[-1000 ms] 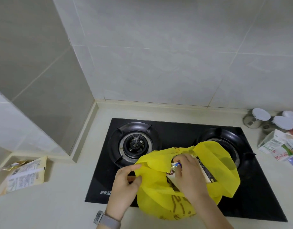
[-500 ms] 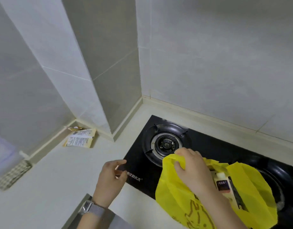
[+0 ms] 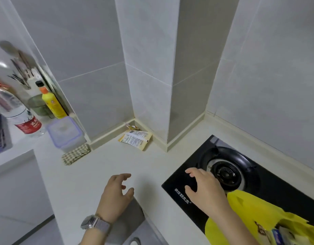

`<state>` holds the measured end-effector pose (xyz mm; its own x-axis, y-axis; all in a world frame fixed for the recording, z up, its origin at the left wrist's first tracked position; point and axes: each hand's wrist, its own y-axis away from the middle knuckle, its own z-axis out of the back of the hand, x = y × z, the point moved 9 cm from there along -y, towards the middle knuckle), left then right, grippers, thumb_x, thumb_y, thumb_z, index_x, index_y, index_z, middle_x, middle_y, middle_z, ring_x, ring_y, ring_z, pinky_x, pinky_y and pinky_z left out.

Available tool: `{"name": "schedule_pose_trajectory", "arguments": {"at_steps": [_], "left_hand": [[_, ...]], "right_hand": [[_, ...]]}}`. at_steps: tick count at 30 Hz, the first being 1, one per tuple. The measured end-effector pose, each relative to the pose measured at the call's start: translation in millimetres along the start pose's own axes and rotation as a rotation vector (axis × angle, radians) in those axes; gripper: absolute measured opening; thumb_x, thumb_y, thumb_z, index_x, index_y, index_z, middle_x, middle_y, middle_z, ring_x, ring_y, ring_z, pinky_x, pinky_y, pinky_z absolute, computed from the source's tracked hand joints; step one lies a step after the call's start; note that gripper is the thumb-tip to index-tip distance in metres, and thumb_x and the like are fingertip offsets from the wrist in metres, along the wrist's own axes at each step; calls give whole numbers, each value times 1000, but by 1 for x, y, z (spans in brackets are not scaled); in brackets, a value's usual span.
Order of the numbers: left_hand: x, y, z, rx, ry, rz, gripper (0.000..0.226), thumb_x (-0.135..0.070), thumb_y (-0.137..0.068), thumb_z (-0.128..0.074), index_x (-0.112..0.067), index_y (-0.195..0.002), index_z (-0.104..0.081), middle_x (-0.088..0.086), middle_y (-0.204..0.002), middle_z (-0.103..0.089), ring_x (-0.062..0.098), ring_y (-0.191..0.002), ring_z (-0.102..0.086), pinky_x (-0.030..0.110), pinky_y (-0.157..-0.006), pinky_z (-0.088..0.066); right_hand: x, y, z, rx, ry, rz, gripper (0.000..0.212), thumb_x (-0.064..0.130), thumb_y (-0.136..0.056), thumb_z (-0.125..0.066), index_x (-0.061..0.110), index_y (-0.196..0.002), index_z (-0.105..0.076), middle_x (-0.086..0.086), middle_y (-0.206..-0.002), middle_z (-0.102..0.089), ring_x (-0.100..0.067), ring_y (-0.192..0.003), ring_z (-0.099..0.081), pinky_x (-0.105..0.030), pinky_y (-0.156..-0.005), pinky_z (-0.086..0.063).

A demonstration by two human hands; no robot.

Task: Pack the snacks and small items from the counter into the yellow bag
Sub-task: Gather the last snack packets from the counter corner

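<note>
The yellow bag point(image 3: 255, 214) lies on the black gas stove point(image 3: 266, 190) at the lower right, with snack packets point(image 3: 280, 236) showing in its mouth. A yellow and white snack packet point(image 3: 135, 139) lies flat in the counter's back corner, with a small gold wrapper point(image 3: 132, 127) behind it. My left hand point(image 3: 115, 195) hovers over the counter with fingers loosely spread, holding nothing. My right hand point(image 3: 204, 190) is over the stove's front left corner, fingers relaxed and empty, clear of the bag.
On the left stand a clear lidded box point(image 3: 65, 132), a checked cloth point(image 3: 76, 154), a yellow bottle point(image 3: 52, 104) and a large water bottle point(image 3: 18, 114). A tiled pillar point(image 3: 149, 85) juts out behind the packet. The counter edge point(image 3: 140, 207) cuts in below my left hand.
The view has swung left. My right hand let go of the bag's rim and moved left over the stove corner. My left hand opened and moved out over the counter.
</note>
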<state>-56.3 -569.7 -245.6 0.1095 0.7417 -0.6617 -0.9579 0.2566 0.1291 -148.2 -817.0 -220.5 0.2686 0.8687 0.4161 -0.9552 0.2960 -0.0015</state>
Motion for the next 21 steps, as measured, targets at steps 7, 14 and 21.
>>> {"name": "schedule_pose_trajectory", "arguments": {"at_steps": [7, 14, 21], "left_hand": [[40, -62, 29, 61, -59, 10, 46, -22, -83, -62, -26, -127, -48, -7, -118, -47, 8, -91, -54, 15, -77, -39], [77, -117, 55, 105, -75, -15, 47, -24, -82, -63, -26, -127, -47, -11, -113, -49, 5, -91, -53, 10, -76, -35], [105, -141, 55, 162, -61, -31, 48, -24, -82, -64, -27, -126, -47, -12, -108, -48, 5, -90, -52, 9, -76, -35]], "right_hand": [[56, -68, -53, 80, -56, 24, 45, 35, -88, -55, 33, -131, -44, 14, -122, -55, -11, -115, -47, -25, -93, -43], [102, -127, -104, 148, -69, -27, 48, 36, -85, -56, 33, -132, -42, 11, -122, -54, -14, -113, -49, -26, -91, -44], [118, -161, -148, 223, -11, -109, 58, 36, -84, -59, 31, -137, -36, 6, -133, -45, -19, -122, -43, -29, -95, -44]]}}
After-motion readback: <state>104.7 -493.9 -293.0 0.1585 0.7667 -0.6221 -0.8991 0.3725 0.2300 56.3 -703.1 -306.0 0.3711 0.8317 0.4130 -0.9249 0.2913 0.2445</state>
